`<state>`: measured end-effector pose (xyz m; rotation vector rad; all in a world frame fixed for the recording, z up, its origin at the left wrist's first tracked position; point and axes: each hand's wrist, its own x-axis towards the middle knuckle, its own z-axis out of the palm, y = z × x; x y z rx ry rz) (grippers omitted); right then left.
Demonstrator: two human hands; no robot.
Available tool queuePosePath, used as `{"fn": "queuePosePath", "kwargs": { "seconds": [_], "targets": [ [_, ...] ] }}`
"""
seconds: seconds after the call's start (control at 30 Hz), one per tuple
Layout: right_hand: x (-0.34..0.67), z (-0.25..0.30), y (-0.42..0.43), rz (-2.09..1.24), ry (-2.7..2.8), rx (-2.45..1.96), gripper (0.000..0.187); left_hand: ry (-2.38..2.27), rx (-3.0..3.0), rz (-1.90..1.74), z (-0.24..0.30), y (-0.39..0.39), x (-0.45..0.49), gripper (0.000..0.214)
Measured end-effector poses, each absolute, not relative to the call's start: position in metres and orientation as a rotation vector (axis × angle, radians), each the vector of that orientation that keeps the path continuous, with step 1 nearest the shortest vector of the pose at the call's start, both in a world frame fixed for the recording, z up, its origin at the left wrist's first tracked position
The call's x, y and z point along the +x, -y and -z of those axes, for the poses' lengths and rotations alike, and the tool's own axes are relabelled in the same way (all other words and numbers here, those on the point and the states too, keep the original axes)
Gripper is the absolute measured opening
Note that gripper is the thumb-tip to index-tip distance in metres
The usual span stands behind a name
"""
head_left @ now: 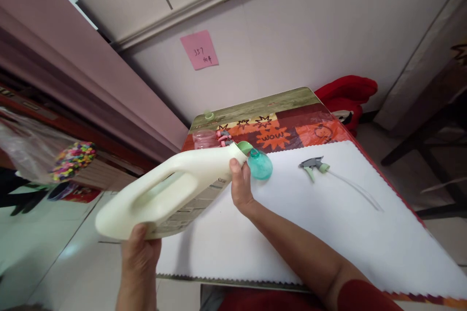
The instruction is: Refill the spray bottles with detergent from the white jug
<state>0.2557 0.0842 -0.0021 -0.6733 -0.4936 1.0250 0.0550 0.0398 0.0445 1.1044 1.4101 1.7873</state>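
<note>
A large cream-white jug (166, 175) with a built-in handle and a printed label is held tilted, its green spout (244, 147) pointing right. My left hand (140, 248) grips the jug's lower body near its base. Around its neck, just below the spout, my right hand (241, 182) is closed. Beside the spout a small teal translucent bottle (260, 165) stands uncapped on the white mat; I cannot tell whether liquid is flowing. To the right lies a grey and green spray trigger head (314, 165) with a long thin clear tube.
Pink clear bottles (205, 139) with spray heads lie behind the jug. A pale green cap (209, 115) rests at the table's far left corner. The white mat (292, 233) covers the near table. A red plush item (346, 97) is beyond the right edge; a pink note (199, 50) is on the wall.
</note>
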Motion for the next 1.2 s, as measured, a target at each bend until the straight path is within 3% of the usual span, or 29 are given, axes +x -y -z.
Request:
{"fn": "queuePosePath", "kwargs": {
  "seconds": [0.27, 0.6, 0.8, 0.93, 1.2],
  "targets": [
    [0.256, 0.002, -0.082, -1.071, 0.638, -0.733, 0.047, -1.312, 0.821, -1.584, 0.034, -0.015, 0.032, 0.087],
    [0.203, -0.033, -0.075, -0.865, 1.008, -0.779, 0.054, -1.325, 0.873, -1.591, 0.061, -0.003, -0.004, 0.094],
    [0.156, -0.044, -0.083, -0.709, 1.235, -0.908, 0.068, -1.466, 0.934, -1.705, 0.07, -0.012, -0.031, 0.064],
    [0.133, -0.032, -0.088, -0.558, 1.334, -1.047, 0.067, -1.598, 0.97, -1.773, 0.074, -0.007, -0.047, 0.047],
    [0.143, -0.016, -0.066, -0.514, 1.476, -1.034, 0.077, -1.617, 1.269, -1.573, 0.063, 0.028, -0.025, 0.028]
  ]
}}
